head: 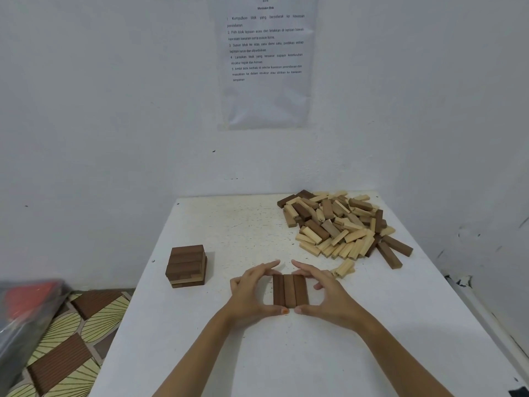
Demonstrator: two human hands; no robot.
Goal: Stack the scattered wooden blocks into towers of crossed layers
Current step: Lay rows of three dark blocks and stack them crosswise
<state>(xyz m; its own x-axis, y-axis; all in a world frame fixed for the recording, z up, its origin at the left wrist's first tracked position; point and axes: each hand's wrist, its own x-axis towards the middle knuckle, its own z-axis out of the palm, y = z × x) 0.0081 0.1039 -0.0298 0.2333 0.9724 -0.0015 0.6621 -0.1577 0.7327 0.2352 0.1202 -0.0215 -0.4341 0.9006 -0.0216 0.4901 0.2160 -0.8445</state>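
Observation:
Three dark brown blocks (290, 290) lie side by side on the white table (229, 353), forming one flat layer. My left hand (252, 293) presses against the layer's left side, thumb at its near end. My right hand (326, 293) cups the right side in the same way, and the two thumbs almost meet. A short tower of crossed dark blocks (187, 265) stands near the table's left edge. A big loose pile of light and dark blocks (340, 224) covers the far right of the table.
One light block (344, 267) lies apart from the pile, just beyond my right hand. White walls close the table in at the back and right. A printed sheet (266, 61) hangs on the back wall. Patterned floor (74, 339) and a dark bag (25, 310) lie left.

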